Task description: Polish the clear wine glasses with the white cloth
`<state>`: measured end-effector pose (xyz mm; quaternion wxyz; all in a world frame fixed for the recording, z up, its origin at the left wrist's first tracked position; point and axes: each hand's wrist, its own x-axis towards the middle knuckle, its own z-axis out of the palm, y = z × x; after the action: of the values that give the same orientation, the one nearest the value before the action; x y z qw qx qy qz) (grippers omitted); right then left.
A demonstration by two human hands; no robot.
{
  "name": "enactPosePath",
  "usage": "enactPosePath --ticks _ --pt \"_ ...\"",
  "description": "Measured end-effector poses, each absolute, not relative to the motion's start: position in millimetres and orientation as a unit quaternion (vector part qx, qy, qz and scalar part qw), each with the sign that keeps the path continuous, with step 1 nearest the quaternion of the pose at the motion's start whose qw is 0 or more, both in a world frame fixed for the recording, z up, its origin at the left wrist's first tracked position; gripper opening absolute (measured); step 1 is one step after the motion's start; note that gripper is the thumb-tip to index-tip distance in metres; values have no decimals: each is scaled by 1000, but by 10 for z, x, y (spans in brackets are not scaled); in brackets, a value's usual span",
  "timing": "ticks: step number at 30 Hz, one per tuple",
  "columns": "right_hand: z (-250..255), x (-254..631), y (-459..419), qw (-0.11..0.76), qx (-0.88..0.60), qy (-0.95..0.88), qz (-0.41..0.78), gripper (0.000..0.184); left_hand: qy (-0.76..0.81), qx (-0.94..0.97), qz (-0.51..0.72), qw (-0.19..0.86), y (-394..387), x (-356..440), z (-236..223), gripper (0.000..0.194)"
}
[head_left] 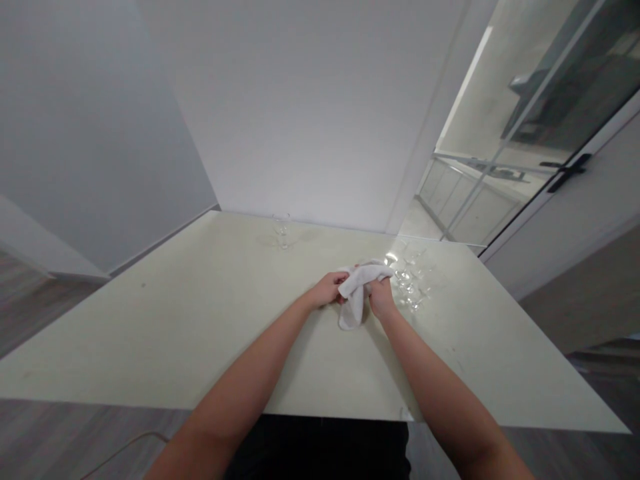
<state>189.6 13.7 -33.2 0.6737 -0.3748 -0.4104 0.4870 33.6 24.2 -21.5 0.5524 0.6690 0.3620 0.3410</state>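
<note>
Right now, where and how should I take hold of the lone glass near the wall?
Probably by the narrow lower part of the glass, from the near side: it appears upright, widening toward its rim, with the wall close behind. The left hand is nearer, but holds the white cloth.

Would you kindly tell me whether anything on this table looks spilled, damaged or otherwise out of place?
Nothing is plainly spilled or broken. A small dark spot stands out against the pale tabletop on its left side. The clear glassware beside the right hand is too indistinct to check for cracks.
</note>
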Motion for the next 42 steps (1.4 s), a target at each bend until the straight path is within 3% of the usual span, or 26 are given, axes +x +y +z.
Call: enactPosePath --ticks 4,11,17,30,37,42 --pt "-315 1883 122 672 -350 -414 504 27 356 619 315 625 226 334 -213 19" --pt "-272 1883 138 688 -378 -418 456 30 345 662 403 529 251 391 -256 21" --pt "-274 1887 107 673 -354 -424 492 25 344 593 328 650 232 360 -234 18" --pt "-278 1850 102 693 -394 -415 438 31 326 614 364 620 232 393 -229 27" --pt "-272 1875 75 665 -357 -431 495 33 331 562 309 692 231 371 -249 23" --pt "-285 1876 103 686 -391 -436 431 30 343 631 369 591 246 394 -195 22"
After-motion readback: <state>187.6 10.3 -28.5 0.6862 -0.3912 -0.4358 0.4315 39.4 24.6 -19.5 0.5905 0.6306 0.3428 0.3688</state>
